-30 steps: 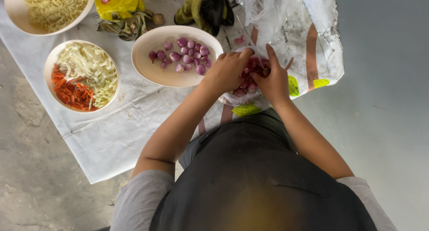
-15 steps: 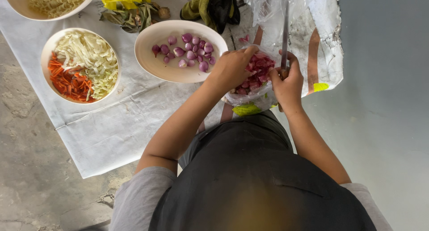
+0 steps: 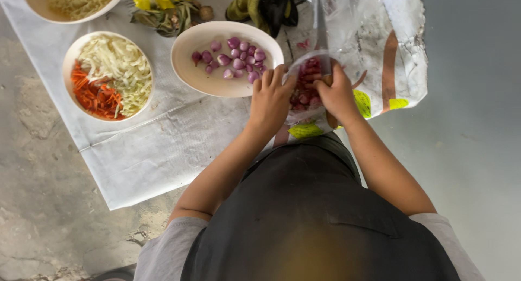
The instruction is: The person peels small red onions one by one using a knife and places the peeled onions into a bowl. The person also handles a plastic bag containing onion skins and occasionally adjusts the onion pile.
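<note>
Both hands, left hand (image 3: 270, 99) and right hand (image 3: 337, 93), work in a bag of shallots (image 3: 305, 91) beside a bowl (image 3: 198, 74).

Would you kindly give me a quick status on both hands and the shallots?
Left hand on the clear bag of shallots. Right hand gripping a knife, blade up. Bowl of peeled shallots just left.

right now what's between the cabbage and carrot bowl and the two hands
In the head view, the bowl of peeled shallots lies between the cabbage and carrot bowl and the hands.

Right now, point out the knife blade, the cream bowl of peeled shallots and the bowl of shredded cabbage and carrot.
Steel knife blade (image 3: 321, 31), head view, mid-blade.
Cream oval bowl of peeled shallots (image 3: 217, 85), head view, bare inner wall.
Round bowl of shredded cabbage and carrot (image 3: 69, 66), head view, left rim.
</note>
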